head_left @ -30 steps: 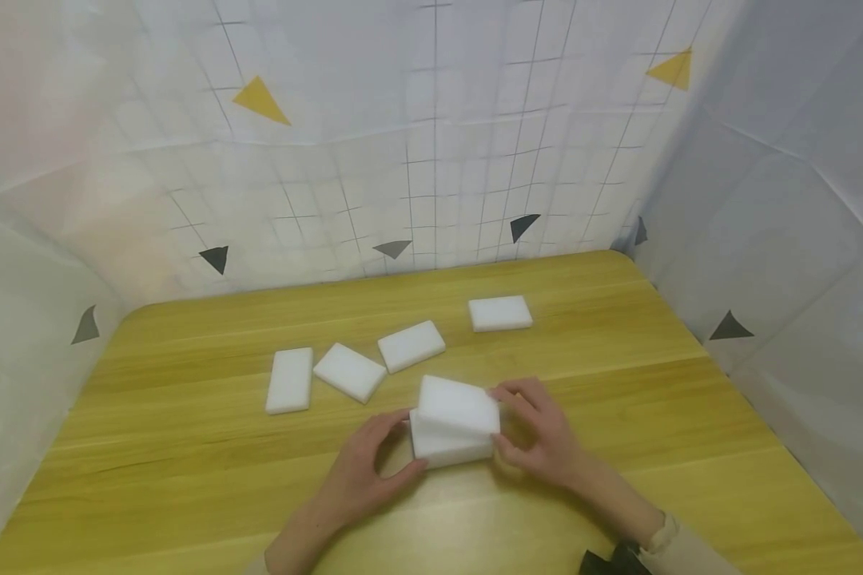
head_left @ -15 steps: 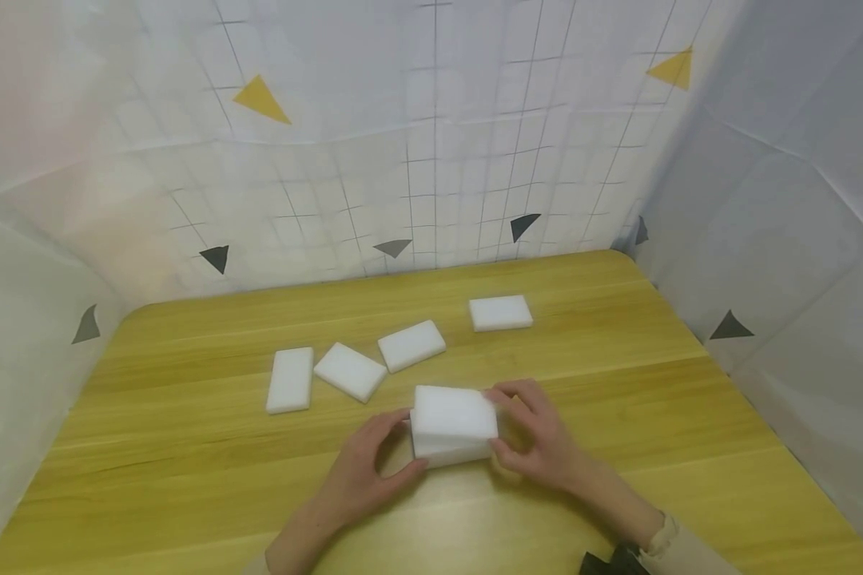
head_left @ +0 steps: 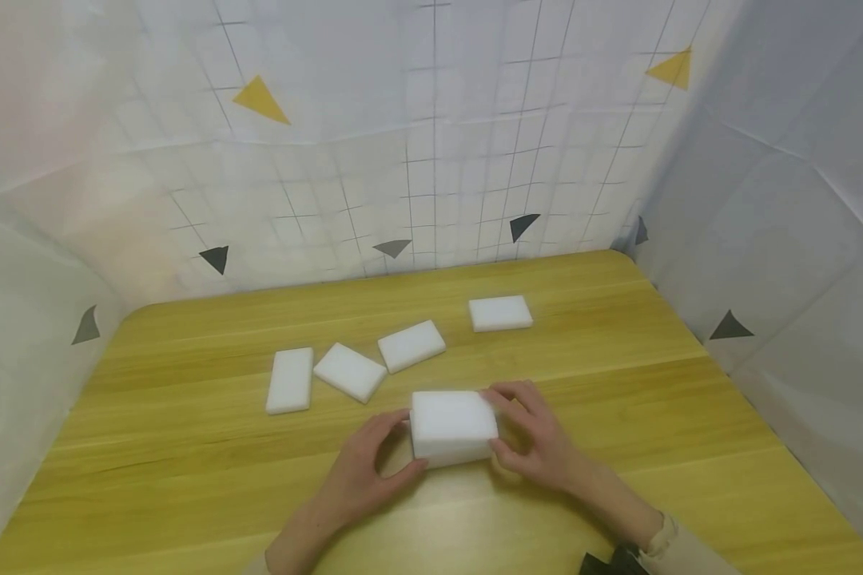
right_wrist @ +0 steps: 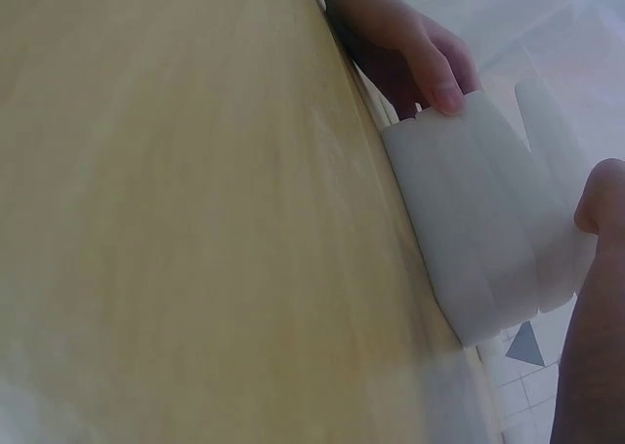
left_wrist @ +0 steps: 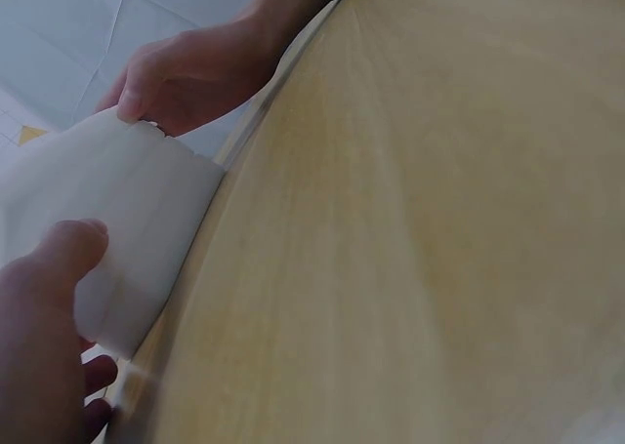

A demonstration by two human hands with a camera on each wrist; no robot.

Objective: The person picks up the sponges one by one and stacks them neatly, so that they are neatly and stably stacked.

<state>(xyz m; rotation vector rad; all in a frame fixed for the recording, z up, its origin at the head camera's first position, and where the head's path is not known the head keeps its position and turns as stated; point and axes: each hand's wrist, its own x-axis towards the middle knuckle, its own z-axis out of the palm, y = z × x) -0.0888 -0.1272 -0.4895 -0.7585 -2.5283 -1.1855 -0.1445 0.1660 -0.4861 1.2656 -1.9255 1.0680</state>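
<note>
A stack of white sponge blocks (head_left: 451, 456) stands in front of me on the wooden table. My left hand (head_left: 363, 467) holds its left end, thumb on the near side and fingers at the back. At the right end my right hand (head_left: 539, 439) pinches the top sponge (head_left: 451, 415) between thumb and fingers. The right wrist view shows this top sponge (right_wrist: 550, 137) tilted, with a wedge-shaped gap at the left-hand end and its right end against the layers below. In the left wrist view the left thumb (left_wrist: 78, 247) presses flat on the stack's side.
Behind the stack lie several loose white sponges: one at the left (head_left: 290, 381), one angled (head_left: 350, 372), one in the middle (head_left: 411, 346) and one farther right (head_left: 499, 313). Patterned white sheeting (head_left: 431, 160) encloses the table (head_left: 187, 479) at the back and sides.
The top sponge has turned and come down toward me, from skewed across the stack to nearly in line with it. My left hand has stayed in place; the right has shifted slightly.
</note>
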